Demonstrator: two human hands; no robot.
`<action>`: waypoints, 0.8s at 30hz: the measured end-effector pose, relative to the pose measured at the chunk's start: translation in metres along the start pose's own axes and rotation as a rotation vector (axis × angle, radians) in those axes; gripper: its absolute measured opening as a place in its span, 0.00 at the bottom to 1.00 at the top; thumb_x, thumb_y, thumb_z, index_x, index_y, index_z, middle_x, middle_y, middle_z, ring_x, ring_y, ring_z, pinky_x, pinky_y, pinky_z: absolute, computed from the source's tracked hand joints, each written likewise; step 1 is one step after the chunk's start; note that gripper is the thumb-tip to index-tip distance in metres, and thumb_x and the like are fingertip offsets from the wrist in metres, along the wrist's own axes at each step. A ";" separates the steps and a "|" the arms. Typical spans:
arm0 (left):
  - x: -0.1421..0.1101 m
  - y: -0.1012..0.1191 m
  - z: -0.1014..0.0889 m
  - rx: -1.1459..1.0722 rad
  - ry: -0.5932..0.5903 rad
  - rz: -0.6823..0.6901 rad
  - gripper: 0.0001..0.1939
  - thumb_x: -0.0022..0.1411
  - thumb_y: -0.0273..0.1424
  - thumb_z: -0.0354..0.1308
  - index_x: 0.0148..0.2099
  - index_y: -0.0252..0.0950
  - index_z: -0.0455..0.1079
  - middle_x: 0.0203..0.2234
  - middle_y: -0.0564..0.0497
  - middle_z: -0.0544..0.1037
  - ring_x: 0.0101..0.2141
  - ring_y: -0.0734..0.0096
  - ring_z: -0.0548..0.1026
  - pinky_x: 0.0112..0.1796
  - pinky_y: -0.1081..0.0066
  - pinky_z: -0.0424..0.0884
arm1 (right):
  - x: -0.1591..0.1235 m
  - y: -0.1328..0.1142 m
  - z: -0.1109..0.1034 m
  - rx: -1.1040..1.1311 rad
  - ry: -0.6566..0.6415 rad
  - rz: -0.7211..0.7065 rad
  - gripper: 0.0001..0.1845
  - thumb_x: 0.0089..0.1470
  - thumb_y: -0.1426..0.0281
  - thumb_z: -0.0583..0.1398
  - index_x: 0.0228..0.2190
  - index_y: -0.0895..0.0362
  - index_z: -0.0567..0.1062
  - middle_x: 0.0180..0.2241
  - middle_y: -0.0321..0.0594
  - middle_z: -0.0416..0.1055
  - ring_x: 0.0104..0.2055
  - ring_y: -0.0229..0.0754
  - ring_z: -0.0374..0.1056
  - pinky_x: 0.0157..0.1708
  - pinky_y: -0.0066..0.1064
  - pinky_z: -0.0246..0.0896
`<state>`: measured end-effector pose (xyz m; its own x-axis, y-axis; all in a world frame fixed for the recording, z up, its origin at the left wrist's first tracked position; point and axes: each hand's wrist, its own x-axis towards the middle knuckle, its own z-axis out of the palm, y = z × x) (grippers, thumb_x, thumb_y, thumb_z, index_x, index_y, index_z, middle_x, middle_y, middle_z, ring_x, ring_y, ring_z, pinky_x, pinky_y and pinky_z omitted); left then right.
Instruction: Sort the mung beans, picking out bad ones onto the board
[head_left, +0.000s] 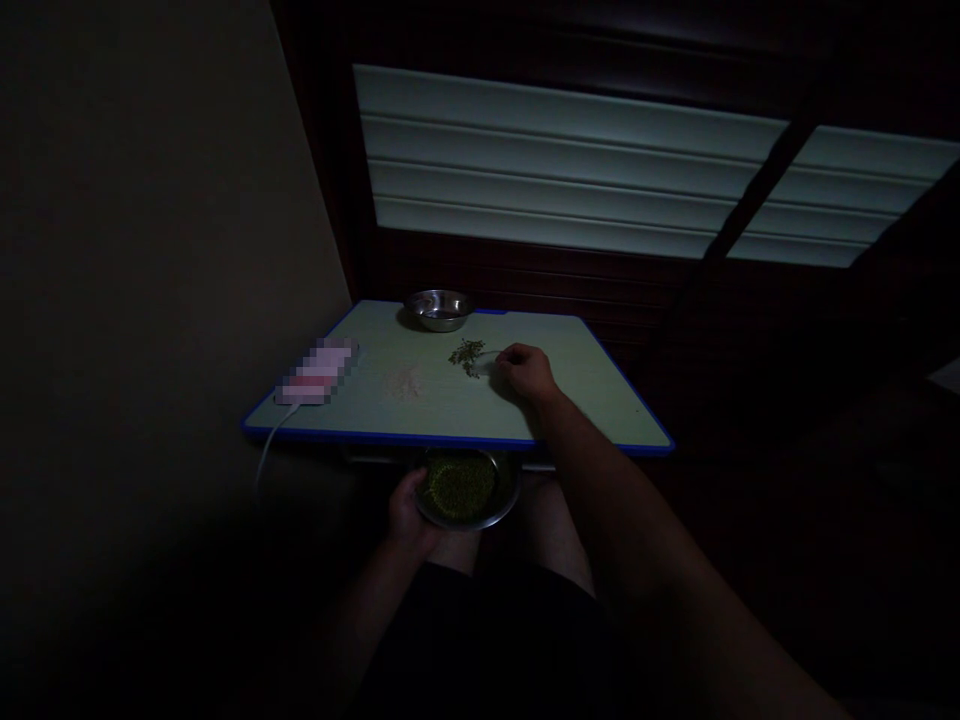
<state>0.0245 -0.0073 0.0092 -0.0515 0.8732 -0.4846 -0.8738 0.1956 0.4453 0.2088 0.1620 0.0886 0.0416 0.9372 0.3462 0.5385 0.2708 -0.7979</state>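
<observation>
My left hand [411, 512] grips the rim of a metal bowl [495, 517], held above my lap just under the table's front edge. Small green beans [461, 487], which look like mung beans, fill its bottom. Over the table, my right hand [527, 370] is closed, thumb and fingers pinched on a thin, pale, see-through piece [487, 362]. Its exact kind is too dim to make out. That piece touches or lies very near a small loose heap of green beans [466, 352] on the tabletop.
A second metal bowl [439, 312] stands at the back of the blue-edged table [592, 400]. At the left lies a blurred-out phone [319, 372] with a white cable [271, 440]. A faint pale patch [405, 382] marks the tabletop. A wall and dark slatted doors border the table.
</observation>
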 end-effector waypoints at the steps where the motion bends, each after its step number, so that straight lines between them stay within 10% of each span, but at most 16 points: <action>1: -0.001 0.000 0.001 0.001 0.008 0.000 0.13 0.52 0.28 0.55 0.40 0.30 0.76 0.29 0.42 0.81 0.33 0.56 0.79 0.40 0.59 0.74 | -0.001 -0.001 0.000 0.009 0.008 0.008 0.06 0.44 0.70 0.58 0.27 0.57 0.75 0.28 0.35 0.74 0.32 0.37 0.68 0.37 0.28 0.62; 24: -0.002 0.002 0.003 -0.029 0.022 -0.024 0.11 0.52 0.26 0.54 0.36 0.30 0.76 0.27 0.43 0.81 0.31 0.57 0.79 0.39 0.59 0.75 | -0.007 -0.006 -0.006 -0.006 0.109 0.047 0.08 0.40 0.67 0.56 0.22 0.57 0.74 0.22 0.34 0.69 0.27 0.37 0.64 0.31 0.28 0.57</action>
<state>0.0247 -0.0070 0.0131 -0.0407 0.8583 -0.5115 -0.8884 0.2032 0.4116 0.2103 0.1526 0.0937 0.1577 0.9193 0.3606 0.5391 0.2258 -0.8114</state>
